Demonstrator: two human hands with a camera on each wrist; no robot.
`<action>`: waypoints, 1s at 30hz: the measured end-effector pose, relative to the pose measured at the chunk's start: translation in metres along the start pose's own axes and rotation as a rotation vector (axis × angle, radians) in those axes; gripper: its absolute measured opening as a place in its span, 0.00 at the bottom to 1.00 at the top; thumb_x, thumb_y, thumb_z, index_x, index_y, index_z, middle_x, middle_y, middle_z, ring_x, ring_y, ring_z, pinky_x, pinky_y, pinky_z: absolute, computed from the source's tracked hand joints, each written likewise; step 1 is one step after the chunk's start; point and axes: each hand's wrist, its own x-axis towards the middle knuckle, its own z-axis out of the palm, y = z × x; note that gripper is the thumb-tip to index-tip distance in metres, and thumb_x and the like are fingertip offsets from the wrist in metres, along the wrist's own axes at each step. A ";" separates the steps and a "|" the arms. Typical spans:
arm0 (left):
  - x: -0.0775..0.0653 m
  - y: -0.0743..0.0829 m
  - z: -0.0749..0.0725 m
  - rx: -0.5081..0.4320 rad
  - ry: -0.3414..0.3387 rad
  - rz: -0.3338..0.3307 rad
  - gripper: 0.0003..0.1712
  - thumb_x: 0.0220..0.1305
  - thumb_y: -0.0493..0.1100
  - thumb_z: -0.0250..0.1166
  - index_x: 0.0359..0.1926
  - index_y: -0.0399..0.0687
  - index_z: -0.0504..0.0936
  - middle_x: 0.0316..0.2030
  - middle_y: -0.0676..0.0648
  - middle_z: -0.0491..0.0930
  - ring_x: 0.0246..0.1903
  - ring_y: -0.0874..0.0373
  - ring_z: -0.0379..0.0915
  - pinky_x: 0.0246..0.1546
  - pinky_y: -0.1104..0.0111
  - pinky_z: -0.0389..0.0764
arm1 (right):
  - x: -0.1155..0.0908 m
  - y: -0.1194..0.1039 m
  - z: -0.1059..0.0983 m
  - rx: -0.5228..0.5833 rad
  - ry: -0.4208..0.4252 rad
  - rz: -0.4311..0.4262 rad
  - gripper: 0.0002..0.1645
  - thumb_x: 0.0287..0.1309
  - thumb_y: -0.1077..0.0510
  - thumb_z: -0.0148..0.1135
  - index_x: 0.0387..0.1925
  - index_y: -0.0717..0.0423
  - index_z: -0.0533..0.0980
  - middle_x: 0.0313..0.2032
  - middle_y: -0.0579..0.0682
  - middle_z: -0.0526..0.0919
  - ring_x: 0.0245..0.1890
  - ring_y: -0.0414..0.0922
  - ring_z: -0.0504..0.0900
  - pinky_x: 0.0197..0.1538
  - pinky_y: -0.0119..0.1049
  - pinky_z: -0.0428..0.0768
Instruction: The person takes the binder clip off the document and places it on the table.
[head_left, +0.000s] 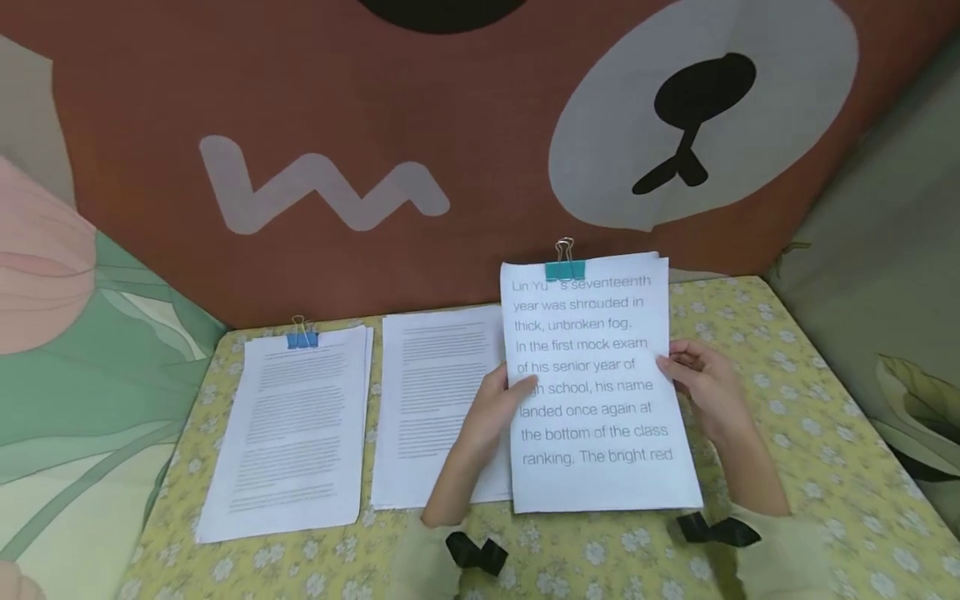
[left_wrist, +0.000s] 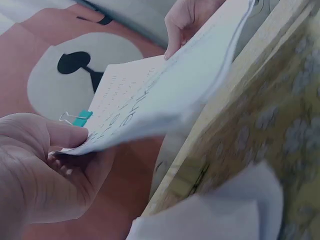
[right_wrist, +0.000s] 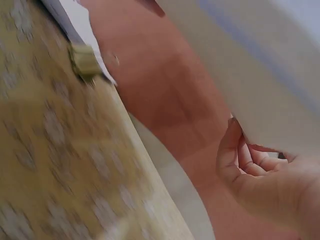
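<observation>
A stack of large-print paper sheets (head_left: 592, 392) is held up in front of me, with a teal binder clip (head_left: 565, 269) on its top edge. My left hand (head_left: 491, 412) pinches the stack's left edge, thumb on the printed face and fingers behind. On the opposite edge, my right hand (head_left: 708, 387) pinches the sheets between thumb and fingers. In the left wrist view the stack (left_wrist: 175, 95) is seen edge-on and bends slightly between both hands. The right wrist view shows the fingers (right_wrist: 230, 150) curled at the paper's edge.
Left on the table (head_left: 795, 417) lies a small-print stack (head_left: 288, 425) with a blue binder clip (head_left: 302, 339). A second small-print stack (head_left: 438, 400) lies beside it, partly covered by the held sheets. A yellowish clip-like piece (right_wrist: 85, 60) sits by paper near the table edge.
</observation>
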 end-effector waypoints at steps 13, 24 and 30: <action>-0.020 -0.010 -0.056 -0.105 0.044 -0.049 0.21 0.79 0.44 0.53 0.66 0.45 0.75 0.46 0.41 0.87 0.43 0.48 0.88 0.46 0.60 0.87 | -0.005 0.010 0.060 -0.025 -0.191 0.106 0.08 0.73 0.64 0.61 0.47 0.65 0.73 0.37 0.45 0.81 0.37 0.41 0.80 0.39 0.32 0.81; -0.021 -0.020 -0.071 -0.139 0.061 -0.073 0.23 0.78 0.43 0.52 0.70 0.49 0.73 0.50 0.43 0.86 0.48 0.49 0.86 0.50 0.60 0.85 | 0.006 -0.019 0.056 -0.250 -0.146 -0.083 0.25 0.77 0.54 0.58 0.60 0.73 0.70 0.44 0.41 0.82 0.43 0.36 0.83 0.45 0.31 0.84; -0.022 -0.020 -0.073 -0.145 0.047 -0.069 0.23 0.78 0.43 0.53 0.70 0.50 0.74 0.49 0.43 0.86 0.47 0.49 0.86 0.50 0.60 0.85 | 0.039 -0.075 0.077 -0.501 -0.206 -0.187 0.28 0.77 0.47 0.57 0.63 0.66 0.74 0.54 0.57 0.81 0.50 0.45 0.81 0.51 0.35 0.81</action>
